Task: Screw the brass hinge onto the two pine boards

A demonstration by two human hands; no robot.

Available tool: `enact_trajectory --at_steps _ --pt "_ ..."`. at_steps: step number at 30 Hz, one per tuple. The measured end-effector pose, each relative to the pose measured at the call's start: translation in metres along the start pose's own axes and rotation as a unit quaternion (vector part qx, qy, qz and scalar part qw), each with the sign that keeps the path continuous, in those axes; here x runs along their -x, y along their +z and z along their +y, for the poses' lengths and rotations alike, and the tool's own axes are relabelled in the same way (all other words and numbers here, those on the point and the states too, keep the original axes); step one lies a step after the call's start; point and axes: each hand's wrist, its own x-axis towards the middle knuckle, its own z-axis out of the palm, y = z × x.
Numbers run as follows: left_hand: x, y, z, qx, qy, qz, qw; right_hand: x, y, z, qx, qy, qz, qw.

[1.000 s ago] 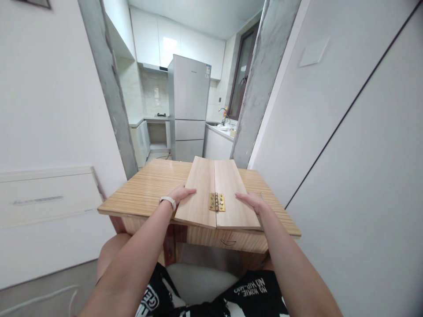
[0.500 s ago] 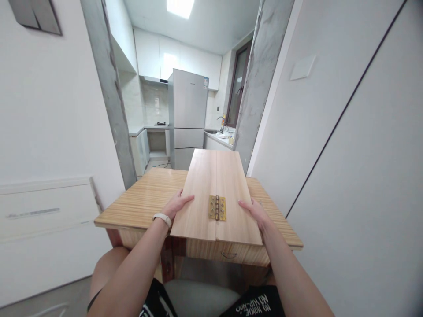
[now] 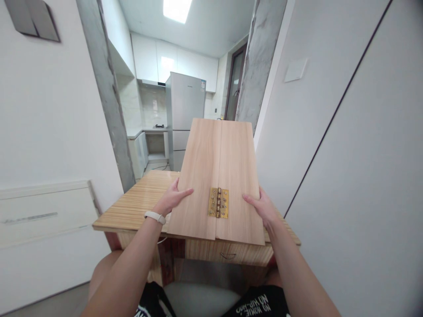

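Two pale wooden boards lie side by side, joined by a brass hinge (image 3: 218, 203) screwed across their seam near the close end. My left hand (image 3: 172, 197), with a light band on the wrist, grips the outer edge of the left board (image 3: 198, 163), thumb on top. On the other side my right hand (image 3: 261, 204) holds the right board (image 3: 238, 163) the same way. The far end of the boards is tilted up off the table. Fingers beneath the boards are hidden.
The striped wooden table (image 3: 139, 207) has a drawer (image 3: 228, 255) with a handle facing me. Behind it stand a grey fridge (image 3: 187, 101) and kitchen cabinets. A white wall panel (image 3: 357, 176) rises close on the right, and a white cabinet (image 3: 46, 229) is low on the left.
Both hands have raised the far end of the hinged boards, so they tilt more steeply toward me. The view has shifted slightly.
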Motion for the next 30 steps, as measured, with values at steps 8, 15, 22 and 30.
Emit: enact_trajectory --at_steps 8,15,22,30 --pt "0.007 0.010 0.030 -0.138 0.096 0.047 0.985 0.004 0.009 -0.021 0.081 -0.070 0.064 0.992" --pt "0.016 0.059 0.033 -0.327 0.117 0.161 0.924 0.021 0.054 -0.035 0.251 -0.107 0.153 0.950" --pt "0.034 0.106 0.029 -0.383 0.091 0.174 0.903 0.041 0.106 -0.035 0.364 -0.049 0.208 0.906" --pt "0.025 0.071 0.043 -0.365 0.135 0.153 0.908 0.037 0.067 -0.034 0.248 -0.112 0.204 0.940"
